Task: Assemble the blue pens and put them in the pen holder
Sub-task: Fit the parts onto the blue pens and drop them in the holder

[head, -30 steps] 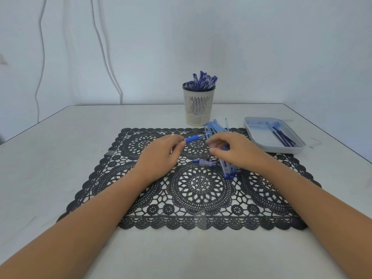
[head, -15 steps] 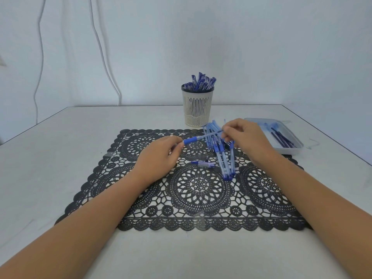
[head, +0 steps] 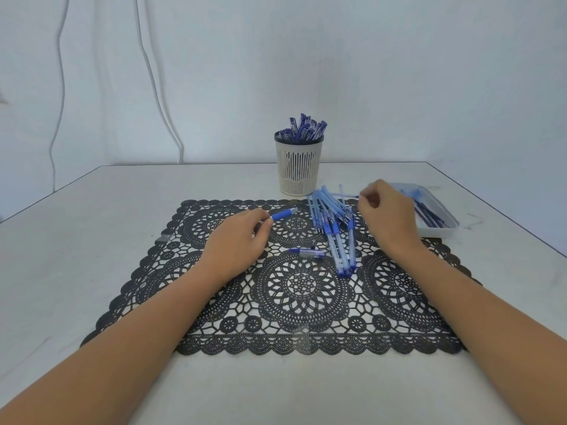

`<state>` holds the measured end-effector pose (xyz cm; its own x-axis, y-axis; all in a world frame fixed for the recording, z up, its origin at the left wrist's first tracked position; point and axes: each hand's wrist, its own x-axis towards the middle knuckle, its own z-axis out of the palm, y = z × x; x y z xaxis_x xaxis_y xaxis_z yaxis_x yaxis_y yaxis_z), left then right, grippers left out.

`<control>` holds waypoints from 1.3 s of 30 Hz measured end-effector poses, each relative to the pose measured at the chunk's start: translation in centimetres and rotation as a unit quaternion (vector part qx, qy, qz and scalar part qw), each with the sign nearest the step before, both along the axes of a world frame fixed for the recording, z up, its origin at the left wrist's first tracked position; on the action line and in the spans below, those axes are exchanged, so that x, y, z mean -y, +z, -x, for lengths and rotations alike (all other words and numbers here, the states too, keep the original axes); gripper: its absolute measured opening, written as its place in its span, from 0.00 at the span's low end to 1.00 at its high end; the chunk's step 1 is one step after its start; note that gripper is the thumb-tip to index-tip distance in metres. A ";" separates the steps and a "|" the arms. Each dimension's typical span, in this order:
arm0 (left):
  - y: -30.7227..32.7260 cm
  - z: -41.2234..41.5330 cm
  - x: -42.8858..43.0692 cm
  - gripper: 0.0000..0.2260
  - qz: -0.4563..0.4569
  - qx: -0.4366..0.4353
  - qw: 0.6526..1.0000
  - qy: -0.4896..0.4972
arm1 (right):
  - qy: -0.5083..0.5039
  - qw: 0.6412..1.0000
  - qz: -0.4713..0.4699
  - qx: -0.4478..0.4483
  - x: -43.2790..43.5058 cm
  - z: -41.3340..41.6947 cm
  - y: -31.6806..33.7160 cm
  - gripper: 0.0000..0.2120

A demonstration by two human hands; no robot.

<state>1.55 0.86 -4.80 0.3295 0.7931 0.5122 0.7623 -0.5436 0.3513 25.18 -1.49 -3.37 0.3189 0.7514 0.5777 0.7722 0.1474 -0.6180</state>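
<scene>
Black openwork mat (head: 303, 289), laid flat on a pale bench (head: 92, 240). Left hand (head: 236, 240): resting on the mat left of centre, thumb and forefinger pinching one blue pen barrel (head: 283, 213), whose grip end points right. Right hand (head: 388, 216): fingers curled, pinching a thin refill (head: 346, 196) that juts left, at the mat's far right edge. Loose pen barrels (head: 333, 228): a fanned heap on the mat between the two hands. One pen cap (head: 308, 253): lying alone, just left of the heap. Pen holder (head: 299, 167): slotted, cream, upright beyond the mat, filled with assembled pens (head: 306, 127). Shallow tray (head: 441, 230): right of the mat, partly hidden by the right hand, holding dark refills (head: 429, 214).
</scene>
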 end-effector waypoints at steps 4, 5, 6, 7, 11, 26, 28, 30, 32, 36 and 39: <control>0.1 0.0 0.1 0.11 0.002 -0.002 1.000 -0.002 | 0.010 0.984 0.078 0.157 -0.6 0.5 -0.9 0.08; 0.1 0.0 0.1 0.11 0.002 -0.003 1.000 -0.002 | 0.013 0.979 0.095 0.182 -0.7 0.5 -1.0 0.10; 0.1 0.0 0.2 0.10 0.003 -0.003 1.000 -0.002 | 0.016 0.974 0.107 0.201 -0.8 0.5 -1.1 0.11; 0.1 0.0 0.2 0.10 0.003 -0.004 1.000 -0.001 | 0.019 0.971 0.112 0.211 -0.8 0.5 -1.1 0.12; 0.1 0.0 0.1 0.10 0.006 -0.003 1.000 -0.001 | 0.024 0.983 0.077 0.165 -0.8 -0.3 -0.6 0.13; 0.0 0.0 0.1 0.10 0.010 -0.004 1.000 -0.008 | -0.234 0.911 0.326 0.093 -0.4 -6.2 0.9 0.10; 0.0 0.0 0.1 0.10 0.010 -0.005 1.000 -0.008 | -0.234 0.911 0.328 0.091 -0.5 -6.3 0.8 0.05; 0.0 0.0 0.0 0.10 0.010 -0.005 1.000 -0.006 | -0.231 0.912 0.328 0.087 -0.7 -6.5 0.6 0.03; -0.1 0.0 0.0 0.10 0.011 -0.006 1.000 -0.005 | -0.223 0.914 0.328 0.086 -1.0 -6.7 0.3 0.04; -0.1 0.0 0.0 0.10 0.012 -0.006 1.000 -0.006 | -0.217 0.913 0.332 0.093 -1.4 -7.0 0.1 0.06; -0.1 0.0 -0.1 0.10 0.012 -0.008 1.000 -0.006 | -0.222 0.911 0.335 0.093 -1.5 -7.0 0.2 0.06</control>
